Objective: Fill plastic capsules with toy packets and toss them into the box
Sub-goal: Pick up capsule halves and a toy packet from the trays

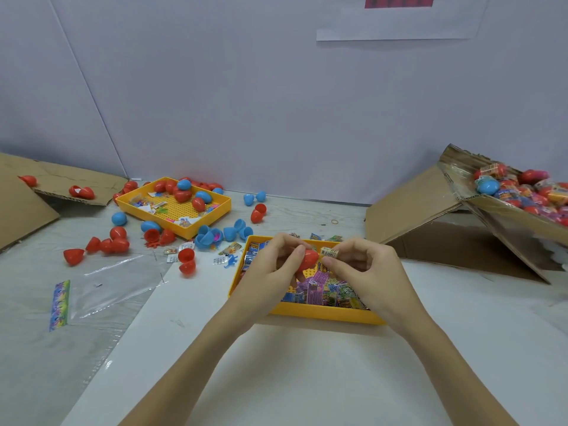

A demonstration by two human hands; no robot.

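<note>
My left hand (270,272) grips a red capsule (308,259) above the near yellow tray (322,313), which is full of several colourful toy packets (322,290). My right hand (365,269) pinches a small folded toy packet (329,252) right at the capsule's right side, touching it. The cardboard box (461,207) lies tilted at the right, with several filled capsules (522,192) showing in its open side.
A second yellow tray (196,229) with red and blue capsules stands at the back left. Loose red and blue capsule halves (107,244) and small packets lie scattered around it. Clear plastic bags (116,284) lie at the left, flat cardboard (18,204) at the far left.
</note>
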